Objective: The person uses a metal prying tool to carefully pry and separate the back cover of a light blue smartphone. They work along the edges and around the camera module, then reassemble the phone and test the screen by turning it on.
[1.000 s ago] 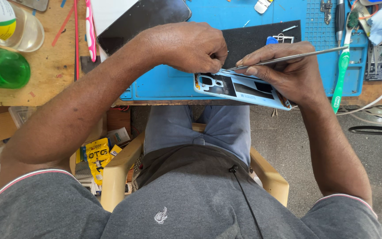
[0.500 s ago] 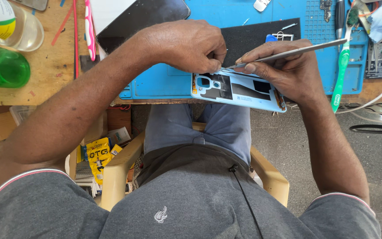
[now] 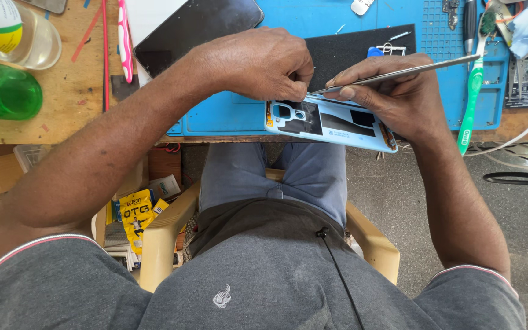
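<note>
Head camera is looking down at a person who is sitting on a beige plastic chair (image 3: 166, 238) at the edge of a workbench with a blue work mat (image 3: 227, 113). The left hand (image 3: 264, 61) is curling closed over the upper left corner of a light blue phone back cover (image 3: 331, 122), with its fingertips pinching the cover's top edge near the camera cutout. The cover is lying with its inner side up, half on the front edge of the blue mat and half hanging over the person's lap. The right hand (image 3: 392, 91) is closing its thumb and fingers around long metal tweezers (image 3: 398, 73), and it is also resting on the right part of the cover. The tweezers' tip is touching the cover's top edge, just beside the left fingertips; I cannot tell if the tip is gripping anything.

Above the cover on the mat, a black pad (image 3: 349, 49) is lying. To the upper left of the cover, a dark phone (image 3: 197, 27) is lying with the screen up. A green-and-white toothbrush (image 3: 472, 104) is lying to the right of the cover, and a green bottle (image 3: 1, 91) is well apart at the far left.
</note>
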`<state>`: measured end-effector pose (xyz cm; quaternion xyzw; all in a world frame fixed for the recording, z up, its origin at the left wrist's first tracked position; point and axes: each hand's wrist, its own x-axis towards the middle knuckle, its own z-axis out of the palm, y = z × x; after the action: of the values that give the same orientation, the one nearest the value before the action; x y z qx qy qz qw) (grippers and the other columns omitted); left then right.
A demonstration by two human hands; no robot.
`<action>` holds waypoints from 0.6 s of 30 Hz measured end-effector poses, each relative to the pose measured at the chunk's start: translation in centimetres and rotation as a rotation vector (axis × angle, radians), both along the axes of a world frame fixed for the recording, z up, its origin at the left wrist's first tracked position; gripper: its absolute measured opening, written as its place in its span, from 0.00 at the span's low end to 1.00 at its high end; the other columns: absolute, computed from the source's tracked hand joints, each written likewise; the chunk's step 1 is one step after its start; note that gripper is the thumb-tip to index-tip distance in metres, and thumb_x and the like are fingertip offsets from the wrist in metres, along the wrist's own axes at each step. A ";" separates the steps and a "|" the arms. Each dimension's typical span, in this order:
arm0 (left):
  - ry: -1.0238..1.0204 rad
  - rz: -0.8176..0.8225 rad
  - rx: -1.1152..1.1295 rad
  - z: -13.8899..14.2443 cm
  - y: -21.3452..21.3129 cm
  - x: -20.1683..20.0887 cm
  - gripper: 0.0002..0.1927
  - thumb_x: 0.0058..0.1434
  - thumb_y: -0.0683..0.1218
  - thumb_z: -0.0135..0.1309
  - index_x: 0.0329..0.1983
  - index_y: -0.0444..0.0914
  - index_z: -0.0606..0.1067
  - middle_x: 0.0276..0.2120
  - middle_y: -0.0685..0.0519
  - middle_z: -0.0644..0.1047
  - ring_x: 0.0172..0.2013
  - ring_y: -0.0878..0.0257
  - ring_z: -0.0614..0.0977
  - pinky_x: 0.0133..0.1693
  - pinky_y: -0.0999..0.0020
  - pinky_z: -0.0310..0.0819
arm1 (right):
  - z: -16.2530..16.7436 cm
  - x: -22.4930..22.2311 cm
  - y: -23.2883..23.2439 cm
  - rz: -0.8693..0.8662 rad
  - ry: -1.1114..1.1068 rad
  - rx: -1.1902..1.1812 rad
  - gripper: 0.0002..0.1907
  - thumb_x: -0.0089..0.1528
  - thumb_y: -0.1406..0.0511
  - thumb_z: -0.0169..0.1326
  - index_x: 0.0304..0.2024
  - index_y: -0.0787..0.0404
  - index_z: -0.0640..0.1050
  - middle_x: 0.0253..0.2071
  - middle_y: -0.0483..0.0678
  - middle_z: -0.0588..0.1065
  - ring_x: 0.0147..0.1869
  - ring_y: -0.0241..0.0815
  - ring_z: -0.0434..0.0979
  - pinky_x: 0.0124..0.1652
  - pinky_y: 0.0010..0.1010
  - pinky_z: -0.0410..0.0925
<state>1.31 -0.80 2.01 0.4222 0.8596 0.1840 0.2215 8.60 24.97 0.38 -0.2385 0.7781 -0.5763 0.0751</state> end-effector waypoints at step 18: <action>-0.001 -0.001 0.001 0.1 0.0 -0.2 0.09 0.55 0.47 0.54 0.23 0.39 0.81 0.14 0.48 0.74 0.17 0.56 0.75 0.24 0.53 0.67 | 0.2 -0.4 -0.2 0.022 -0.012 -0.034 0.06 0.69 0.72 0.61 0.48 0.67 0.82 0.42 0.53 0.82 0.47 0.38 0.85 0.47 0.26 0.78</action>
<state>1.08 -0.82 2.09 0.4225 0.8592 0.1845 0.2220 8.22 24.77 0.60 -0.2449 0.7649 -0.5901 0.0822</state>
